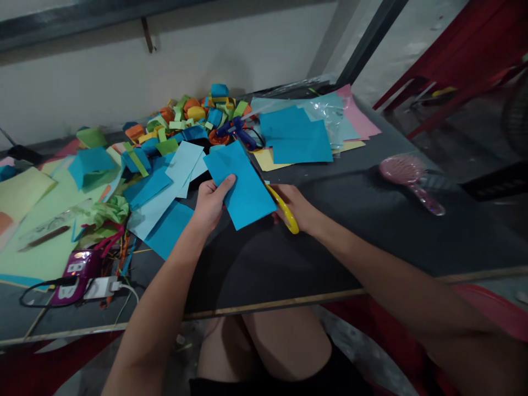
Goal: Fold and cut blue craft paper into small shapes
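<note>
A rectangular sheet of blue paper (pixel 244 190) is pinched in my left hand (pixel 211 202), thumb on top and the other fingers hidden beneath. My right hand (pixel 297 206) grips a pair of scissors with a yellow handle (pixel 284 209) at the sheet's right edge. The dark blades run along that edge and are partly hidden, so I cannot tell whether they are cutting. Left of the held sheet lie loose pale blue paper pieces (pixel 185 162) and a darker blue piece (pixel 168 226) on the dark table (pixel 264 269).
Behind are a pile of folded coloured paper pieces (pixel 196 114), a blue glue gun (pixel 239 131) and stacked blue sheets (pixel 303 143). A pink hairbrush (pixel 408 175) lies to the right. At left sits a purple power strip (pixel 78 272) with cables. Red chairs (pixel 466 60) stand beyond.
</note>
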`<state>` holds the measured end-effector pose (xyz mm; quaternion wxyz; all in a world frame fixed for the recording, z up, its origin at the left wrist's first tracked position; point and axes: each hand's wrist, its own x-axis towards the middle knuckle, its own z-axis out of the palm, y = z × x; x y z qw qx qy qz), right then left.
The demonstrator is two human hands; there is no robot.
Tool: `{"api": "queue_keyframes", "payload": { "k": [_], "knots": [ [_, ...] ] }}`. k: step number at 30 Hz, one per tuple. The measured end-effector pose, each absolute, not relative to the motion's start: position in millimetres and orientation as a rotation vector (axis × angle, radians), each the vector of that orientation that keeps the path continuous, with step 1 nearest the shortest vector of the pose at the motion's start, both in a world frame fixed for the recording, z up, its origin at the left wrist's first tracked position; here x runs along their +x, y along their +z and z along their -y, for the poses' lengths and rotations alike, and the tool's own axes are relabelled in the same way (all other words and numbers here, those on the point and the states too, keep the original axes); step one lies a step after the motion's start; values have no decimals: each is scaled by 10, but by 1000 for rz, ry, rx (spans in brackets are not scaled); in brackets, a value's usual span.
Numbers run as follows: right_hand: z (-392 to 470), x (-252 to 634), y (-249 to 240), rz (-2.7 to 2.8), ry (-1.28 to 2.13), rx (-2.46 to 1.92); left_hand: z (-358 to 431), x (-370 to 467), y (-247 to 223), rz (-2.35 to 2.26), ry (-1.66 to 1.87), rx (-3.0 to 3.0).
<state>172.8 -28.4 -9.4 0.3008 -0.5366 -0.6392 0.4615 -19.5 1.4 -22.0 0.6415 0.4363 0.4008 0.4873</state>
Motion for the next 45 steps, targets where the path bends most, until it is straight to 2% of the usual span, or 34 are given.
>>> {"api": "queue_keyframes", "payload": {
  "k": [7,25,34,45],
  "knots": [
    [307,1685,16,1532,1329,-1444,38,-163,-154,-912,1083,1009],
    [216,1711,-265,1504,1328,-1368,17,-200,-277,-1013,1133,1086],
    [271,1654,-119,1346,1462,-1382,25,-196,-253,-1009,1130,1104],
    [258,1642,-140,1346,1414,-1353,25,-180,-210,-1027,1150,1075]
  ]
}}
